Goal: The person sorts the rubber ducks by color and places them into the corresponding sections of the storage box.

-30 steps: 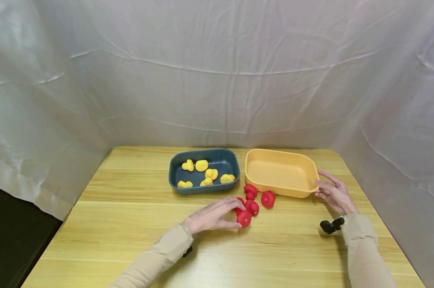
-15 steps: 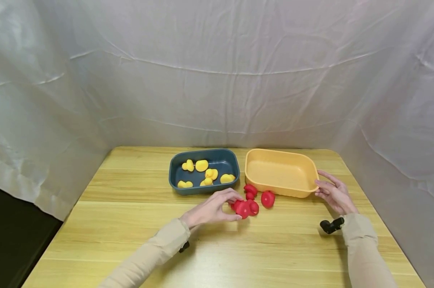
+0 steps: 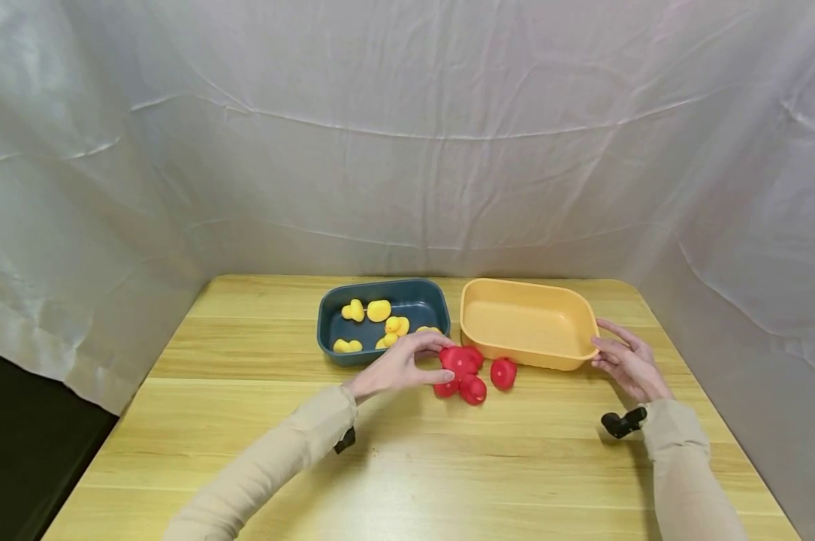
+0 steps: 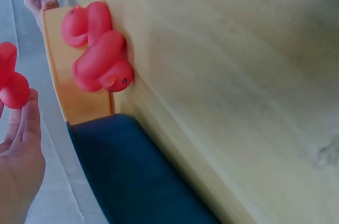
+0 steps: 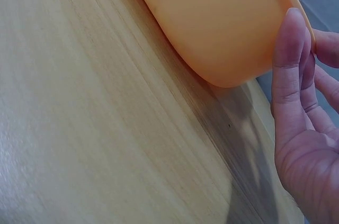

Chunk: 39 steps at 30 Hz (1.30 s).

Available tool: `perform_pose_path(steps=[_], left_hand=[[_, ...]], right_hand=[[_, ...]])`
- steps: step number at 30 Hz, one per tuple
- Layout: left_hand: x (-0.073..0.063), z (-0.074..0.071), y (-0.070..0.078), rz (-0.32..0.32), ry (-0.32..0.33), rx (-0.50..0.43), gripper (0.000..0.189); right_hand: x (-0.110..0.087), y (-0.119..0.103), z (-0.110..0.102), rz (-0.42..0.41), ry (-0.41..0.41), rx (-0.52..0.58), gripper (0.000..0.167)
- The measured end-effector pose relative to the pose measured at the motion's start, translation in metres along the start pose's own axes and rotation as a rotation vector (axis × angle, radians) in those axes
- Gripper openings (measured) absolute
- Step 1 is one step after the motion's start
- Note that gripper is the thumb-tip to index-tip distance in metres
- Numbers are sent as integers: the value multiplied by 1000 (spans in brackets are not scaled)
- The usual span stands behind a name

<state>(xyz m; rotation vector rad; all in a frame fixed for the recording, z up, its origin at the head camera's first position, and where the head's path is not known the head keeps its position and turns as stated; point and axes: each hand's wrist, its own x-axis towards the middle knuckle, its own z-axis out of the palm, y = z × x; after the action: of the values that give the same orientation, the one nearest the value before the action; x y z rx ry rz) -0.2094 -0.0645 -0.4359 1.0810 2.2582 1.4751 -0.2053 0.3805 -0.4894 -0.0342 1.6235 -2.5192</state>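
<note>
Gripped between thumb and fingers of left hand (image 3: 399,365), lower centre of head view: red duck (image 3: 457,362), one; cut off at left edge of left wrist view. Hard to separate from it, just behind: one of four loose red ducks (image 3: 503,373) on table (image 3: 502,481). Blue tray (image 3: 421,312), one, below centre; inside, yellow ducks (image 3: 378,310), six, one partly hidden behind left hand. Orange tray (image 3: 525,327), one, right of centre; pinched at right rim by right hand (image 3: 630,367).

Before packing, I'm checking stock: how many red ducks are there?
5: one red duck in the left hand, three more clustered nearby on the table, a fifth to their right. The hand may hide others.
</note>
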Motion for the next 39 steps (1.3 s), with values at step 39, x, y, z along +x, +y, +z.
perform_pose_path(steps=[39], left_hand=[[104, -1, -5, -75, 74, 27, 48]], right_hand=[[-3, 0, 4, -15, 11, 2, 40]])
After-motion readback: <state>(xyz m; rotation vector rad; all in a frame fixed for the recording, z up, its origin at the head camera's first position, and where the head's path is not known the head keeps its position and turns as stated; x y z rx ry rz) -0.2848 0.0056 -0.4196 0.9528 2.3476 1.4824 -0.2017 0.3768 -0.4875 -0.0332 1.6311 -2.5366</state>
